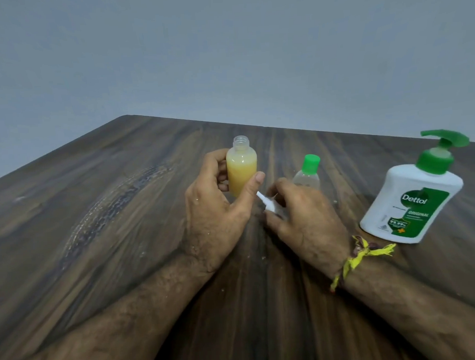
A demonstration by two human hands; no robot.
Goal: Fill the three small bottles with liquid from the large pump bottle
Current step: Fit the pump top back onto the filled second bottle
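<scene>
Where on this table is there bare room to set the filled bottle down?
The wooden table lies bare left of the left hand, out to its left edge. It is crowded right: green-capped small clear bottle behind the right hand, white pump bottle beyond.

A single wide-angle view looks from head height forward and down across the dark wood tabletop toward a plain grey wall. It sits close, with both forearms reaching in from the bottom edge. Straight edges bow slightly outward.
</scene>
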